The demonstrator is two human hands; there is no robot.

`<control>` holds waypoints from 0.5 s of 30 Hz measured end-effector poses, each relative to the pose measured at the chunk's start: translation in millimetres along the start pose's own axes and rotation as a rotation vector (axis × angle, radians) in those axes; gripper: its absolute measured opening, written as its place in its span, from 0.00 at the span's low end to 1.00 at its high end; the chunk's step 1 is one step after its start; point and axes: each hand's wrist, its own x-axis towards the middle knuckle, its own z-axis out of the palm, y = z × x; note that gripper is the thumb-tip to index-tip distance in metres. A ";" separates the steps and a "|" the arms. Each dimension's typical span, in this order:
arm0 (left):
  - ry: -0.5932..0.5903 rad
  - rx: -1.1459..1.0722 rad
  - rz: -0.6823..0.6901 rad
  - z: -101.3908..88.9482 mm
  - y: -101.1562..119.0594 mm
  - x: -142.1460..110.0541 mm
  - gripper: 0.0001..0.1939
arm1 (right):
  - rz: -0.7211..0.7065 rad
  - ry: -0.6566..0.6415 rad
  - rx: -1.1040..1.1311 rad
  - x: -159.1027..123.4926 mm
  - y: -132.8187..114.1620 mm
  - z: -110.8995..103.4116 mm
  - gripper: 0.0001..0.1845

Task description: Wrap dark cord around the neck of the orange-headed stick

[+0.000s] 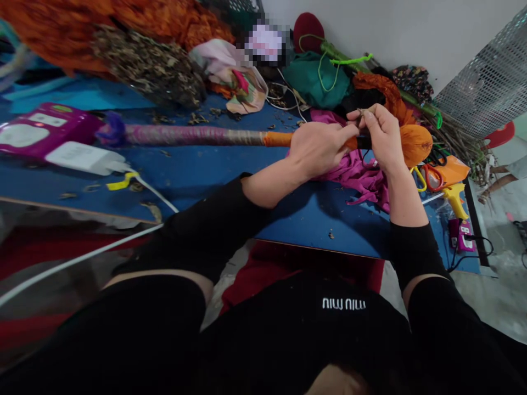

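Note:
A long stick wrapped in cloth strips point(177, 135) lies across the bench, purple and grey on the left and orange towards the right. An orange cloth-covered ball point(416, 144) is at its right end. My left hand point(319, 147) is closed over the orange stretch of the stick, its fingertips partly hidden. Close beside it, my right hand point(382, 136) pinches a small brownish piece between thumb and fingers, above a dark part of the stick. What that piece is cannot be made out. Magenta cloth strips point(358, 175) lie beneath both hands.
Orange cloth point(74, 27), dried leaves point(148, 68) and a green bundle point(315, 79) line the back of the blue bench point(197, 181). A purple power strip point(49, 131) with a white cable stands left. Scissors point(432, 178) and a yellow glue gun point(456, 200) lie right.

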 end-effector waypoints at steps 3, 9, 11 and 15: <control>0.006 -0.057 -0.017 2.1 -2.7 0.5 0.22 | 0.026 -0.010 0.036 1.7 3.2 4.5 0.25; 0.047 -0.125 -0.029 -1.3 -21.8 4.3 0.20 | 0.055 0.026 0.215 2.8 4.1 -28.4 0.26; 0.089 -0.188 -0.037 -2.9 -35.8 7.0 0.18 | 0.053 -0.018 0.244 -1.0 5.6 -56.9 0.24; 0.135 -0.326 -0.042 -9.3 -65.6 12.5 0.15 | 0.120 0.038 0.214 -11.8 12.5 -110.3 0.24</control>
